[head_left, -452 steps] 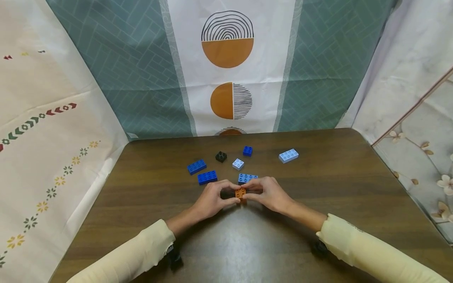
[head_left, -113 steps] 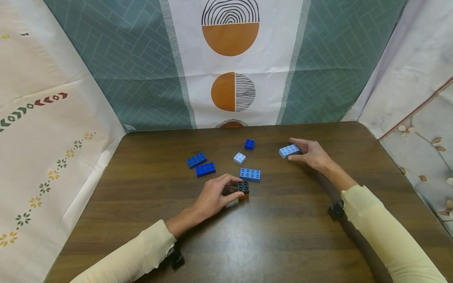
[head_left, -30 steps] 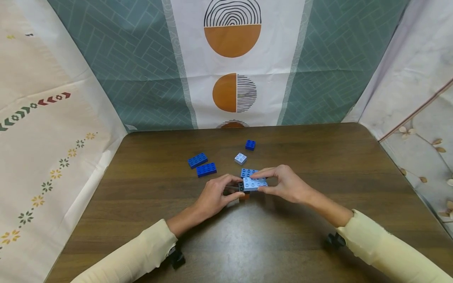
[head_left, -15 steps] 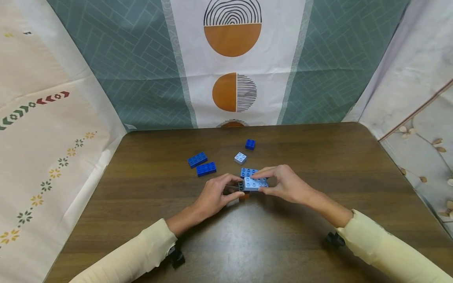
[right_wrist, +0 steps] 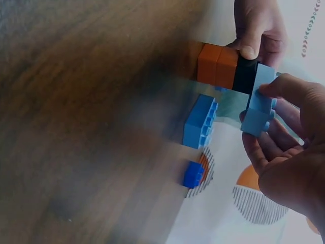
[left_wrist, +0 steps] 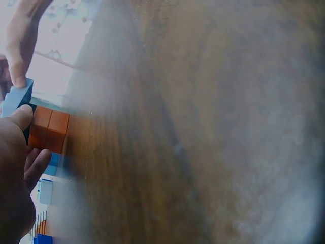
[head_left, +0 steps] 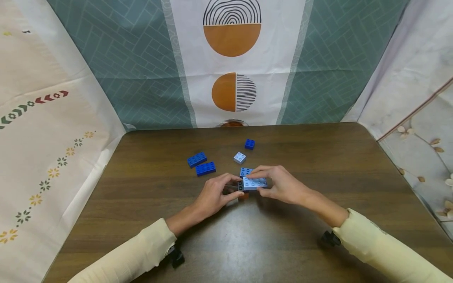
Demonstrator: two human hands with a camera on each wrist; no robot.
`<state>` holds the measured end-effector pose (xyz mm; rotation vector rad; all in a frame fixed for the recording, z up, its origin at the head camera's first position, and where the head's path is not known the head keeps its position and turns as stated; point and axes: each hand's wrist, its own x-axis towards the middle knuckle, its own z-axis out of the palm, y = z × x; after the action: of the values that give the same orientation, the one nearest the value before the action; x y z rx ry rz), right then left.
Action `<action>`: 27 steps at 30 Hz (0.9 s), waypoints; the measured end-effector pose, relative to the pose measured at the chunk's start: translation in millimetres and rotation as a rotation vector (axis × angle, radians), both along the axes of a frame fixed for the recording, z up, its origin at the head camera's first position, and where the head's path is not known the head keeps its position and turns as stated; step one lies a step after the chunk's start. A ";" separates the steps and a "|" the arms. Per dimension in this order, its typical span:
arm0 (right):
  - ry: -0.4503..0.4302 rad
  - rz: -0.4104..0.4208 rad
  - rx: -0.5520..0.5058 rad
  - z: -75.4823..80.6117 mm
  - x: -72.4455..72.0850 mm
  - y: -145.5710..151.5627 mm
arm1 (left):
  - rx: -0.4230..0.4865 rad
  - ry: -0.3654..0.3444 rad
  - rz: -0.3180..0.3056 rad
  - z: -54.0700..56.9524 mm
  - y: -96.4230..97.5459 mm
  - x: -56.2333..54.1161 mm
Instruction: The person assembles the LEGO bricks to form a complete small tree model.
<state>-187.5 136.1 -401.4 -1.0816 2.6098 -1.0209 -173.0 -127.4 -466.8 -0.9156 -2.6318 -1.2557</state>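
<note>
Wrist cams show 2 orange bricks (right_wrist: 226, 67) on tbl (head_left: 226, 243) under blk brick (right_wrist: 245, 76), head cam just a sliver; our L hand (head_left: 216, 194) pinches blk brick, R hand (head_left: 284, 185) grips lt-blue brick (head_left: 255, 184) atop.

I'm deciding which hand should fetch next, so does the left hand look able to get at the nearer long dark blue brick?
Probably yes, if the left hand lets go: it pinches the black brick, but the nearer long dark blue brick lies just beyond that hand, nothing between.
</note>
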 end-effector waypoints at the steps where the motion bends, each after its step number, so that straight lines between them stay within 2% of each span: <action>1: -0.010 -0.005 -0.004 -0.4 0.3 -0.2 | 0.000 -0.001 -0.001 -0.1 0.0 -0.1; 6: -0.058 -0.027 -0.039 -3.2 0.7 -3.5 | -0.005 0.009 -0.001 -0.3 0.2 0.2; 16: -0.085 -0.105 -0.124 -10.2 -2.0 -11.5 | 0.000 0.010 -0.002 -0.3 1.8 0.7; 23: -0.084 -0.109 -0.114 -8.7 -3.7 -13.7 | -0.002 -0.003 0.006 -0.3 2.1 1.3; 27: -0.090 -0.102 -0.109 -7.8 -4.5 -14.0 | -0.039 0.007 0.006 0.9 1.2 -0.1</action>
<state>-192.0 122.1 -409.2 -0.9092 2.5872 -1.2163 -173.1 -126.2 -465.8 -0.9148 -2.6611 -1.2011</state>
